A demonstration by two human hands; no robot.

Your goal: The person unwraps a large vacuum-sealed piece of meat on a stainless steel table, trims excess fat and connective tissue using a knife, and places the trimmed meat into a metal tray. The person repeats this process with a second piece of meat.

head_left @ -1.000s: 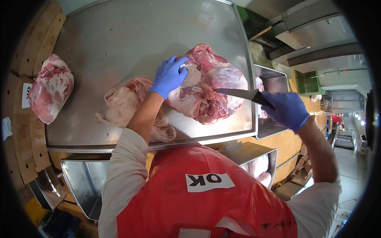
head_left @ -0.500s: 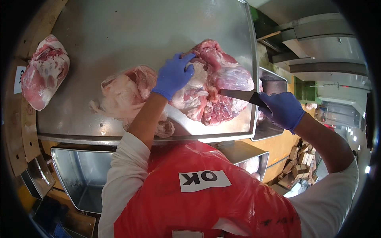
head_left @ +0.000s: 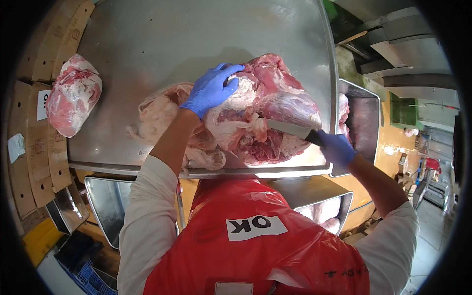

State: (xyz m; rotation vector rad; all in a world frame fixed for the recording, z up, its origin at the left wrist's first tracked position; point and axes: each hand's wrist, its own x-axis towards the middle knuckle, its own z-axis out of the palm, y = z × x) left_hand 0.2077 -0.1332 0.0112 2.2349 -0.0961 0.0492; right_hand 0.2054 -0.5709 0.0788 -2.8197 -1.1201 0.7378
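Observation:
A large raw piece of meat [head_left: 295, 101], pink with white fat and a silvery membrane, lies on the steel table. My left hand [head_left: 210, 91], in a blue glove, grips its upper left edge, thumb apart from the fingers. From the right, my gloved right hand [head_left: 338, 148] is closed round the black handle of a knife [head_left: 291, 129]. The blade points left across the meat, its tip at a pale flap of fat and tissue near the middle. Under my left forearm is a loose heap of pale fat and skin [head_left: 162, 113], beside the meat.
Another piece of meat [head_left: 74, 96] sits at the table's left edge, by cardboard boxes [head_left: 35, 142]. Beyond the right edge stands a steel tub [head_left: 365, 118] with meat in it. Below the front edge are an open steel tub [head_left: 105, 201] and another tub [head_left: 344, 209] holding pale pieces.
The whole view has shifted, so the table sits farther right in the picture. My right hand and the knife are closer in to the meat. My left hand keeps its hold.

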